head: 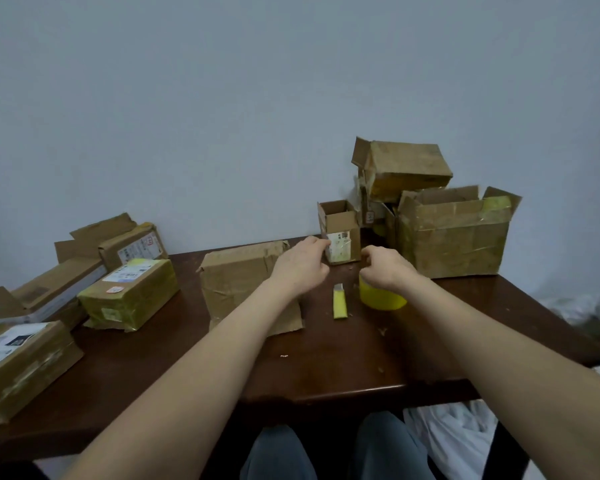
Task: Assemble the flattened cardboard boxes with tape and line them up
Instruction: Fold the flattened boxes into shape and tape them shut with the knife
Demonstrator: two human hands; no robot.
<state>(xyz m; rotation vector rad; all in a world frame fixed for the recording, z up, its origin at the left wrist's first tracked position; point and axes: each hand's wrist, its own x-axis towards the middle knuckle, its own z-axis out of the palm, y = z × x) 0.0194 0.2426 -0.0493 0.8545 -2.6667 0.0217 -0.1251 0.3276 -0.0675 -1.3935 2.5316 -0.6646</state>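
my left hand touches small box at its 9 o'clock, grip unclear; right hand loosely curled, empty, over tape. risk: nudge tips light box; bare knife at its 6 o'clock.

small box upright, tape roll near

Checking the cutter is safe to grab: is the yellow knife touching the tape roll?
Apart. The head view shows a strip of bare table between the knife and the tape roll.
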